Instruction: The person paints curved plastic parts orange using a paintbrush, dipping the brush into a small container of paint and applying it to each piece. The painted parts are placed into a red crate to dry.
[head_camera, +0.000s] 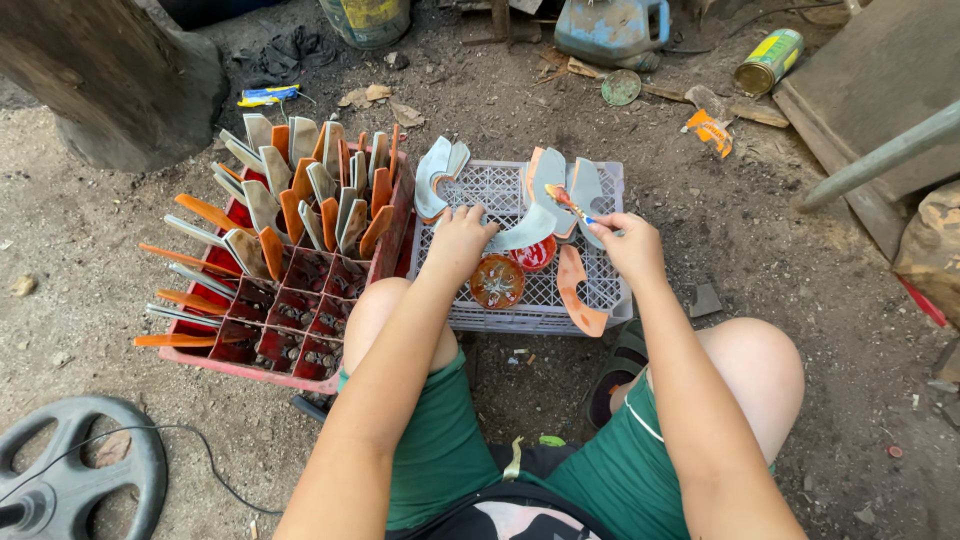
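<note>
My left hand (458, 238) holds a curved grey strip (525, 230) down on top of an upturned white plastic crate (505, 190). My right hand (628, 243) grips a small glue-smeared brush (566, 200) whose tip rests over the grey curved pieces (570, 185) at the crate's far side. Two small round open tins of reddish glue (497, 282) sit on the crate between my hands. An orange curved strip (573, 290) lies at the crate's near right corner. More grey curved pieces (437, 172) lean at the far left of the crate.
A red divided crate (290, 325) to the left holds several upright orange and grey strips. A steering wheel (70, 470) lies on the dirt at bottom left. A blue jerrycan (612, 28), a bucket (368, 20) and a tin can (768, 60) stand beyond. My knees flank the white crate.
</note>
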